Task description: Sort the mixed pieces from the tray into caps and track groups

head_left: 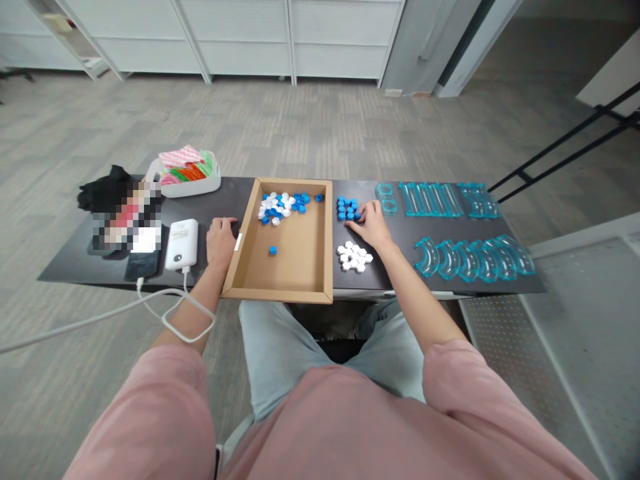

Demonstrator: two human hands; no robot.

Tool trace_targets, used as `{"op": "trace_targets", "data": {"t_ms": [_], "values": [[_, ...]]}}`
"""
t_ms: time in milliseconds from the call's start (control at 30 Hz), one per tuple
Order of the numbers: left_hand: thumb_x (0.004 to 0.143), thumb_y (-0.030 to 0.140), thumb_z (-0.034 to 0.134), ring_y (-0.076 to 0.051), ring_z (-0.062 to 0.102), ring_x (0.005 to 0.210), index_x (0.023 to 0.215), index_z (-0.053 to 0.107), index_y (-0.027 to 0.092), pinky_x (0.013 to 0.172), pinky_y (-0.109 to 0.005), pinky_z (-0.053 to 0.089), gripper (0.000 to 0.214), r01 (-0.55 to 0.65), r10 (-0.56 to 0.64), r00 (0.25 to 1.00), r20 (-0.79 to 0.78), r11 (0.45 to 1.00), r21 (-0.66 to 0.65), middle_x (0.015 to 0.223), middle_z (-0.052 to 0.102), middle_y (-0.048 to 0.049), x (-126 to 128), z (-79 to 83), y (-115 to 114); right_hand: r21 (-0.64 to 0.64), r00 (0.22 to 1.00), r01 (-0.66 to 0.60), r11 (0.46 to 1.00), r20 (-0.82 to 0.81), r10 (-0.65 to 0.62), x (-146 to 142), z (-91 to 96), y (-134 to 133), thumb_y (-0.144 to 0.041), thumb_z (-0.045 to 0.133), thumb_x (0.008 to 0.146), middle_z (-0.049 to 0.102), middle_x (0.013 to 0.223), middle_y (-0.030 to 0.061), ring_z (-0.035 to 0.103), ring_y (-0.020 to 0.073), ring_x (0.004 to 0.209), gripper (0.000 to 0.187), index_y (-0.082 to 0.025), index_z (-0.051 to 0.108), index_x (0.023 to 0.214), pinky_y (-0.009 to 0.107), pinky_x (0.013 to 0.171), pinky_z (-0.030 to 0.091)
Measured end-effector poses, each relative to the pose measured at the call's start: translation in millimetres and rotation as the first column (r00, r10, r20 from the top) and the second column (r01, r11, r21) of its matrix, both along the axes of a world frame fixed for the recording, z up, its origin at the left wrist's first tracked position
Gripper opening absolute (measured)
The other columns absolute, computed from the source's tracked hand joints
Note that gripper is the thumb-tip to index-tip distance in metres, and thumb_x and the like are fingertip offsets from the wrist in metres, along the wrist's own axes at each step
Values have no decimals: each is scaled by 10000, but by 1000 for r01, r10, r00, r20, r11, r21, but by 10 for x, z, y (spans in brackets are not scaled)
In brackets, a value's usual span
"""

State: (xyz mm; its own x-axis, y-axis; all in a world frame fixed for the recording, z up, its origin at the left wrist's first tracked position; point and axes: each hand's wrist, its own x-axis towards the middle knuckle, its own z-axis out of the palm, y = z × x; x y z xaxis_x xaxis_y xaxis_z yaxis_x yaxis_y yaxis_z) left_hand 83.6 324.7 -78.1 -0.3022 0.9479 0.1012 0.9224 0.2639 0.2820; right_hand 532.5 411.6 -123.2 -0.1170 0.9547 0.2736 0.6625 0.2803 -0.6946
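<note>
A shallow cardboard tray sits mid-table, holding a heap of blue and white hexagonal pieces at its far end and one lone blue piece. To its right lie a tidy group of blue pieces and a group of white pieces. My right hand rests by the blue group, fingers curled and touching its right edge; whether it pinches a piece I cannot see. My left hand lies on the table against the tray's left wall, fingers curled, with nothing visible in it.
Clear teal curved and straight track pieces fill the table's right side. A white power bank with a cable, a phone, black cloth and a white basket of colourful pieces stand at the left. A black railing runs at the right.
</note>
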Motion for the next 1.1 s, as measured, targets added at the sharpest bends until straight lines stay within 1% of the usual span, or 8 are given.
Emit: {"op": "trace_targets", "data": {"t_ms": [267,400,533,700,867,967,1033,1100], "values": [[1040,218,617,-439,677,1433,1474,751,152,1235,-505,535,458,-3,3,1000,-5,1000,-14,1473,681,-262,10,22,6,-69,999,26,997,21,-25,-234,62,210,-298,942,883,572,1469,171,704,191,806,529,-205,656,1317,511,1030,680],[1039,229,642,-439,675,1437,1485,754,156,1241,-513,532,465,-10,10,1000,7,1000,-14,1488,684,-259,3,0,17,25,1000,7,1000,-11,-7,-242,178,164,-404,908,952,623,1412,149,669,204,810,458,-229,677,1306,482,986,665],[1033,225,647,-442,684,1422,1467,763,149,1223,-507,537,456,-4,4,1000,15,1000,22,1474,693,-257,-15,-50,20,156,973,-222,962,-29,229,-585,462,30,-403,758,1089,709,1250,90,632,216,848,289,-245,677,1317,405,917,608],[1043,188,621,-443,685,1420,1480,755,143,1214,-517,533,459,6,-6,1000,-5,1000,25,1481,698,-264,-14,-68,15,0,726,-672,741,199,658,-1527,697,-239,-319,764,1121,736,1337,107,707,247,1039,286,-226,717,1387,361,941,564],[1053,183,615,-447,684,1417,1484,744,135,1203,-522,535,452,13,-12,1000,-18,1000,22,1489,693,-273,2,-60,5,-244,522,-714,656,439,731,-2153,614,-459,-179,855,1038,765,1304,107,737,273,1145,147,-219,781,1158,364,945,554],[1046,189,619,-442,683,1418,1466,744,154,1199,-517,538,439,25,-25,1000,-9,999,38,1481,695,-265,-2,-71,3,-253,498,-768,589,343,797,-2106,598,-528,-165,818,1057,782,1234,75,735,251,1116,95,-237,769,1092,360,959,552],[1040,195,619,-447,677,1422,1455,743,162,1202,-527,536,435,28,-28,1000,0,999,43,1486,693,-267,-9,-82,6,-206,565,-768,606,230,793,-1913,633,-548,-187,798,1071,783,1227,75,731,245,1105,93,-237,746,1130,359,961,561],[1034,207,619,-456,672,1421,1444,743,161,1202,-540,532,430,29,-29,1000,10,999,43,1486,692,-274,-15,-91,10,-149,657,-730,667,113,745,-1617,695,-545,-213,777,1074,782,1222,83,727,241,1066,116,-235,717,1171,360,939,578]]}}
